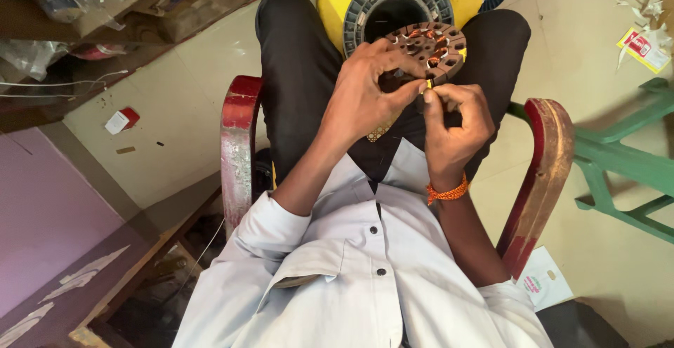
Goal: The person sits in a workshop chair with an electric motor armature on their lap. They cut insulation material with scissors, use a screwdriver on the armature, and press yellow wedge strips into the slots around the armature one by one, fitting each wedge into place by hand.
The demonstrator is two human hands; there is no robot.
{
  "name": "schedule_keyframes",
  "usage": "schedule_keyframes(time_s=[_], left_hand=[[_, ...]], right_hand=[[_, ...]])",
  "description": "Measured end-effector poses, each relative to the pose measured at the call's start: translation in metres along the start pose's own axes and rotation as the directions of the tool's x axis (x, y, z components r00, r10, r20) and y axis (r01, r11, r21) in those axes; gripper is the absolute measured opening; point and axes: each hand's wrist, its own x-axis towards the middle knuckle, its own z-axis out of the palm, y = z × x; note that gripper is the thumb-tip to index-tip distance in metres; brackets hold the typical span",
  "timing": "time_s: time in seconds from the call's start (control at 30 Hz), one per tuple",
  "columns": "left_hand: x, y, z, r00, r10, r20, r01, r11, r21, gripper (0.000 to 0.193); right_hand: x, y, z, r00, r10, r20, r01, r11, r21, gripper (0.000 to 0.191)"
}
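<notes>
the left hand (365, 92) grips the brown slotted motor core (430, 48) over the lap, while the right hand (453, 123) pinches what looks like a small yellow strip (430, 83) at its rim. better to keep the core steady and feed the strip squarely.

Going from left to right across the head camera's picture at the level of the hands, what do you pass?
Small red and white packet on the floor → left red chair arm → left hand → right hand → right red chair arm → green plastic chair.
</notes>
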Motion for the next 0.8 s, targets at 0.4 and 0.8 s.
schedule_keyframes(time_s=[0.4,0.8], left_hand=[[0.001,0.001,-0.002,1.000,-0.003,0.013,0.003,0.999,-0.040,0.022],[0.046,-0.001,-0.024,0.890,-0.014,0.455,0.083,0.988,-0.132,0.019]], right_hand=[[-0.014,0.032,0.019,0.908,0.320,0.270,-0.418,0.647,0.638,0.030],[-0.018,0.035,0.028,0.931,0.257,0.260,-0.365,0.694,0.620,0.038]])
